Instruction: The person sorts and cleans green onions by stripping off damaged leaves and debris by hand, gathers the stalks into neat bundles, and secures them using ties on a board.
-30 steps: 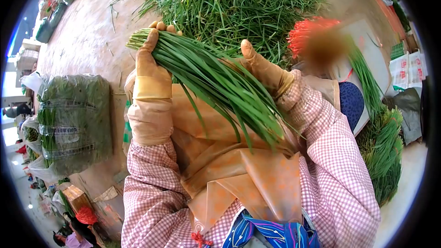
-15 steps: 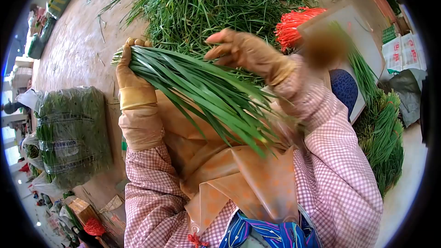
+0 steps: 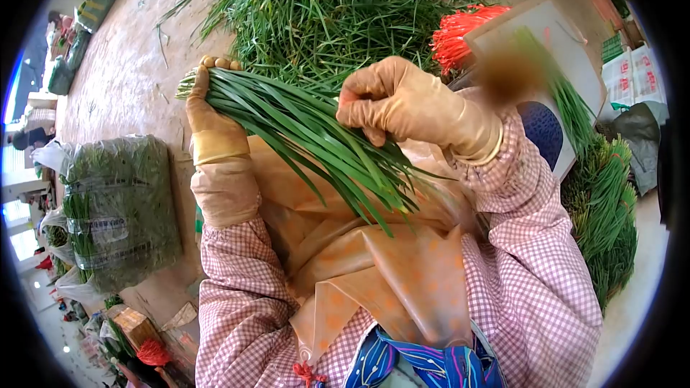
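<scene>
My gloved left hand (image 3: 205,100) is wrapped round the pale stem end of a bunch of garlic chives (image 3: 287,115). The long green leaves fan out to the right and down over my apron (image 3: 388,280). At the right side of the bunch, my gloved right hand (image 3: 410,104) is closed, thumb and fingertips pinched together at the upper leaves. Exactly which leaves it pinches is hidden by the fingers. Both hands wear tan rubber gloves.
A large heap of loose chives (image 3: 338,14) lies on the floor ahead. Red ties (image 3: 463,36) sit beside a pale board (image 3: 532,25). Stacked chive bundles (image 3: 604,223) are on my right, a plastic-wrapped bale (image 3: 122,208) on my left. A brown blur covers part of the board.
My right hand has gone from open, spread fingers above the leaves to a closed pinch lower against the bunch. My left hand keeps its hold, nearly still.
</scene>
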Demonstrator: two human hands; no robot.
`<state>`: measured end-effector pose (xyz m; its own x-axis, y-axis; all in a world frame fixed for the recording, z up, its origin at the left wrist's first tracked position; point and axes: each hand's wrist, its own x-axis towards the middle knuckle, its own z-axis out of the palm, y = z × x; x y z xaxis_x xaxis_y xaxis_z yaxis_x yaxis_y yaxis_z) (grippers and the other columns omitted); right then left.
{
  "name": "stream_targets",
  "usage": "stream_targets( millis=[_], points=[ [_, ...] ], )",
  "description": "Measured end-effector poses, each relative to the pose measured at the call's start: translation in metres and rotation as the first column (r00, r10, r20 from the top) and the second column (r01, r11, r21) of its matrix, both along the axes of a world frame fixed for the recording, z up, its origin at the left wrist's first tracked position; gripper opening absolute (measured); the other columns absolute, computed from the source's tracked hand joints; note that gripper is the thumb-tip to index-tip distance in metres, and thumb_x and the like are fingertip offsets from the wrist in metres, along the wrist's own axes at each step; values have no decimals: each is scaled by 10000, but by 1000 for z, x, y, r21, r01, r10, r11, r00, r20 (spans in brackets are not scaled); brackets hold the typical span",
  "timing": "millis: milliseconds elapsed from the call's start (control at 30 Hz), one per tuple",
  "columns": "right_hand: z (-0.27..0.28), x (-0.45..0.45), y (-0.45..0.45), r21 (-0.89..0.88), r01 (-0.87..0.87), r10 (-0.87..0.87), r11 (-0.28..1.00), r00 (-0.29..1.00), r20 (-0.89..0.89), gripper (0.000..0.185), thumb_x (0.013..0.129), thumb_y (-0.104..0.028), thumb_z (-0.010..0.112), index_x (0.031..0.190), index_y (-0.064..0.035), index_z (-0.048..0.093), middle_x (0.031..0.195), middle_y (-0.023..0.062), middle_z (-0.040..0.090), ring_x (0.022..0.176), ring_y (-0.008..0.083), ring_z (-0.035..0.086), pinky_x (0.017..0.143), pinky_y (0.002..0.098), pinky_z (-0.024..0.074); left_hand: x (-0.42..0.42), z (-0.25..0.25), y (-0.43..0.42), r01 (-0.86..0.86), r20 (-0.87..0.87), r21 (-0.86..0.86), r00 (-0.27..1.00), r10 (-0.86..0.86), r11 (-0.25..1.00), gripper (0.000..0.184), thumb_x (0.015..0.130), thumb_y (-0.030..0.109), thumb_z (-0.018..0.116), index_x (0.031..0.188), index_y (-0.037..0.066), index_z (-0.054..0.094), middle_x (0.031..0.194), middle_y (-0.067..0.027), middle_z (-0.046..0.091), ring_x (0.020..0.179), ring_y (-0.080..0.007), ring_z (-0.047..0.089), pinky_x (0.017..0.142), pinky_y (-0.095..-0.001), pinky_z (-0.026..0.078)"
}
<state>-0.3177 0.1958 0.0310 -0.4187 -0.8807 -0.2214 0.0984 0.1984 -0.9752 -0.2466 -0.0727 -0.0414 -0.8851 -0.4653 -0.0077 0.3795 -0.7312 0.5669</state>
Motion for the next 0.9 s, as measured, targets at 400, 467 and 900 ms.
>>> stream_targets(
  millis=[400,467,900],
  points=[
    [-13,-4,-14,150,12,-21,989,998,57,360,834,-387,672,711,-51,630,493,32,545,383,81,439,356,220,314,-4,-5,-3,-40,-11,-2,999,40,999,186,868,121,607,1000,-2,563,901,-104,580,882,-246,567,878,-364,496],
    [-15,-6,-15,121,5,-18,993,994,112,317,824,-349,692,717,-55,638,507,30,553,386,81,445,355,225,320,-3,-6,-4,-22,-15,-14,1000,22,1000,186,867,119,607,1000,-4,563,900,-105,581,880,-246,568,876,-364,498],
    [-38,-13,-17,-68,136,-119,988,969,215,124,884,-181,637,860,-60,642,723,-11,645,525,31,518,417,182,370,-4,-4,-1,13,53,8,999,-13,1000,170,839,111,630,955,0,575,891,-105,596,881,-251,577,889,-367,498]
  ],
)
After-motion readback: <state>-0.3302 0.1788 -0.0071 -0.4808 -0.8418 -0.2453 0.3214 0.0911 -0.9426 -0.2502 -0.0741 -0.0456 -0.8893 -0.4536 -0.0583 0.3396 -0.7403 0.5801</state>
